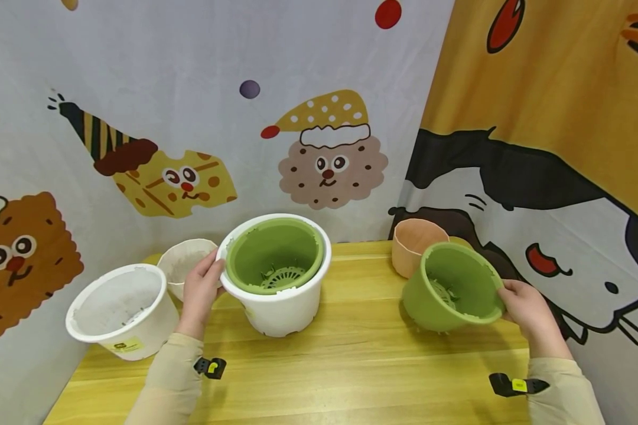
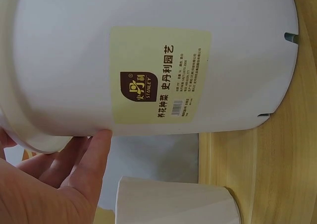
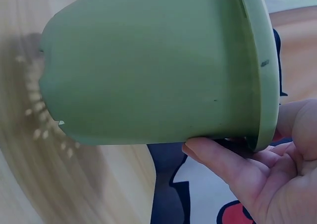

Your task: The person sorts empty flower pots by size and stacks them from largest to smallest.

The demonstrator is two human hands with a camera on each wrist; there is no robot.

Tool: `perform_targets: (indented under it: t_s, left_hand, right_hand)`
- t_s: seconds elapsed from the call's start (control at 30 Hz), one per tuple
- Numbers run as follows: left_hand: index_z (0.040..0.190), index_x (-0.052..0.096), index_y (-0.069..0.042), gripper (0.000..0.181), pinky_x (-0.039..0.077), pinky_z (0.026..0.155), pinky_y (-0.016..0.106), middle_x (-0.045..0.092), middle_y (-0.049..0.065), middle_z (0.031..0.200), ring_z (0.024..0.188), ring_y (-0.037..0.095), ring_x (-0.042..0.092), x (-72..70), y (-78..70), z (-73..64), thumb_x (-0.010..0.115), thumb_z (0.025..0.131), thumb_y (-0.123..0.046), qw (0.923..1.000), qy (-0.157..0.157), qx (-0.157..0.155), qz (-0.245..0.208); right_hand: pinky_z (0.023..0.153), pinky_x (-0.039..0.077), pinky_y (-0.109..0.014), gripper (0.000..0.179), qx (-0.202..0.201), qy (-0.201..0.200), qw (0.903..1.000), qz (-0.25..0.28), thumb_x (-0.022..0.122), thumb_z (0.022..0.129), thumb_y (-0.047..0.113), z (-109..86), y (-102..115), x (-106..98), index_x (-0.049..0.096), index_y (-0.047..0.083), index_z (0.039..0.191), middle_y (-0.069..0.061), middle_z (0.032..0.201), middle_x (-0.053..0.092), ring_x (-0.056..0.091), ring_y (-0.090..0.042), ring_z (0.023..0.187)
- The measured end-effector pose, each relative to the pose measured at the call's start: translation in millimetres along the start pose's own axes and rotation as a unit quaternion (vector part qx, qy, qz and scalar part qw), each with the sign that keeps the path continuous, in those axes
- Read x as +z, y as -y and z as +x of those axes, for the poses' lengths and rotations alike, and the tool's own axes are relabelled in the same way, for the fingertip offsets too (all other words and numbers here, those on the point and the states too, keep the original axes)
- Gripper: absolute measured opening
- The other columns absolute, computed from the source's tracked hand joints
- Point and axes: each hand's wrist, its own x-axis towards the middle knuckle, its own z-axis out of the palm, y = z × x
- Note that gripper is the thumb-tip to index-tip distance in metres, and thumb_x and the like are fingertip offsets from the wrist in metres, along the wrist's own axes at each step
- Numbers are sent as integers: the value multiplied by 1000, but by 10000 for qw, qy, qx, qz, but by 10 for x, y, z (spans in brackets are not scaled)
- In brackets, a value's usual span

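At the rim of a white plastic flowerpot (image 1: 284,316), my left hand (image 1: 199,292) grips the left side. A green flowerpot (image 1: 255,251) with a slotted bottom sits nested in it. The left wrist view shows a yellowish label (image 2: 161,75) on the white pot, with the thumb against its wall. My right hand (image 1: 529,310) pinches the rim of another green flowerpot (image 3: 148,70), tilted with its mouth toward me. That pot is over the right part of the table, and light spots fall on the wood beneath its base.
Another white flowerpot (image 1: 159,324) stands at the left, with a smaller cream pot (image 1: 172,286) behind it. A peach pot (image 1: 404,260) is at the back right, partly covered by the raised green pot. Printed curtains (image 1: 191,47) hang behind the wooden table (image 1: 351,366).
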Motion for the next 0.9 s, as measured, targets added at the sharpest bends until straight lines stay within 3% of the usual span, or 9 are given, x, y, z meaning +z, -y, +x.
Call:
perform_targets:
  t_s: [0.9]
  left_hand:
    - [150,43,-9,50,57,73,20,44,13,150,86,0,60,4,19,7,49,103,-24,10000,-49,49,-42]
  right_hand:
    - [65,58,-26,44,-504,114,9980,363,33,104,12,12,351,248,42,-22,130,-25,101,61,63,-13,74]
